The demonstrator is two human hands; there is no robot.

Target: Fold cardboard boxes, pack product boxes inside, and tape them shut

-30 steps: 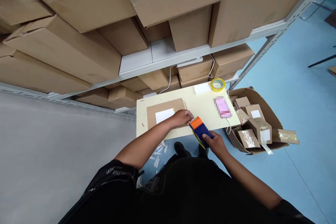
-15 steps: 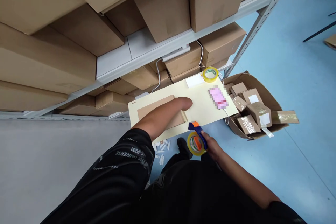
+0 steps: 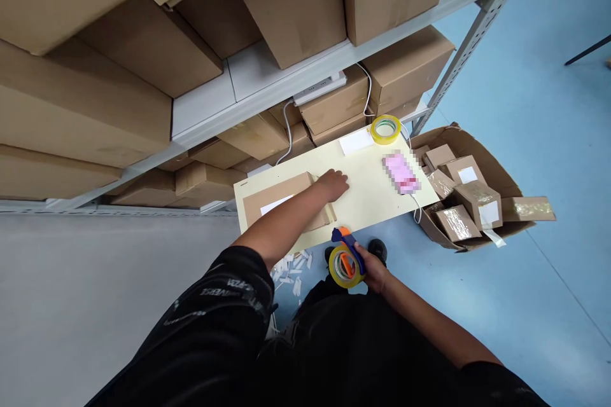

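My right hand [image 3: 375, 270] is wrapped round the handle of a blue and orange tape dispenser [image 3: 347, 261] loaded with a roll of clear yellowish tape. It hangs just off the near edge of a cream board [image 3: 363, 203]. On the left of this board lies a flat cardboard box [image 3: 272, 194] with a white label [image 3: 275, 205], partly hidden by my left forearm. My left hand [image 3: 334, 184] is at the box's right end, palm down. Its fingers are slightly apart and point right, with nothing visible in them.
A tape roll [image 3: 386, 130], a white paper stack [image 3: 356, 142] and a pixelated pink phone [image 3: 401, 172] on a cable lie on the board. To the right stands an open carton [image 3: 432, 238] of small taped boxes. Shelves [image 3: 315, 79] with large boxes rise behind. Paper scraps [image 3: 291, 270] litter the floor.
My left hand has turned a little, and its fingers now show more separately at the box's end. The tape dispenser has shifted slightly left. The white label on the box has come into view.
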